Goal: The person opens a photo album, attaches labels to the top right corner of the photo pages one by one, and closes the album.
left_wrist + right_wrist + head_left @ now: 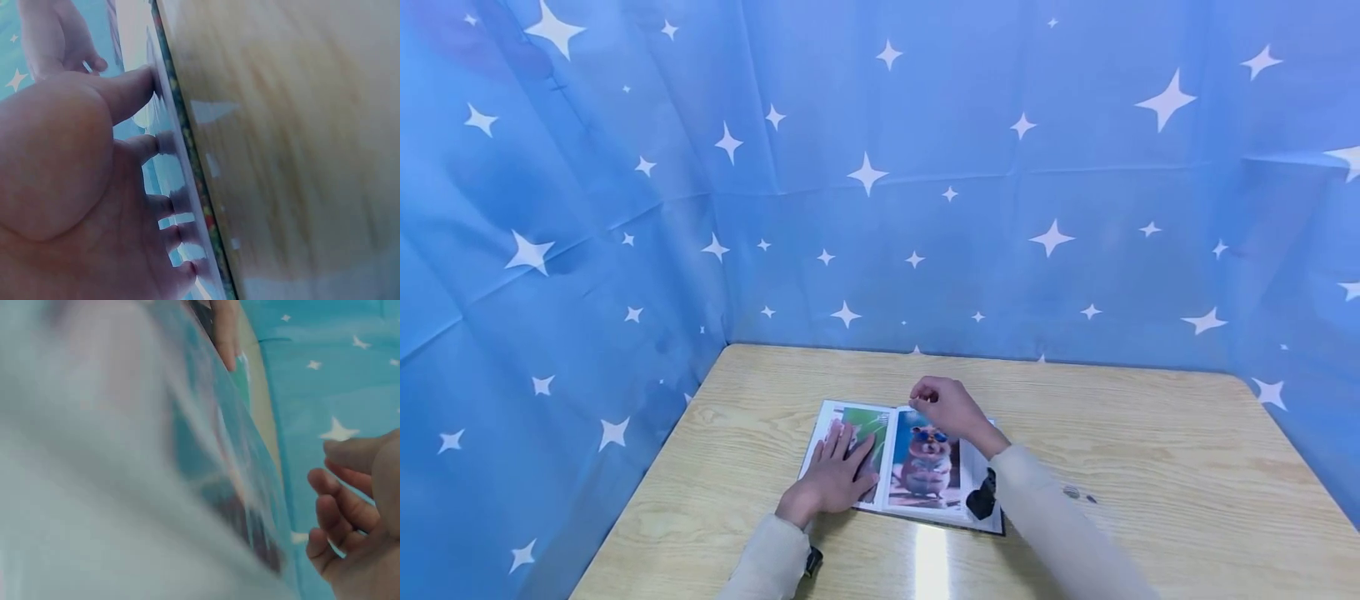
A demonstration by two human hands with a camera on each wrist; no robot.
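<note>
A photo album [889, 458] lies spread on the table. Its left page carries a greenish picture [867, 423], partly covered by my left hand [833, 479], which rests on it with fingers spread. In the left wrist view, the fingertips of that left hand [81, 162] touch the page. On the right page is a picture of a furry animal in blue sunglasses [925, 471]. Above the top of that page hovers my right hand [951, 408], fingers loosely curled. The right wrist view shows nothing between the fingers of the right hand [362, 512], with a glossy clear sleeve [231, 481] beside them.
The wooden table [1165, 450] extends around the album. Two small dark items [1071, 492] lie right of it, near the right sleeve [1052, 517]. A blue curtain with white stars [962, 217] hangs behind and at both sides.
</note>
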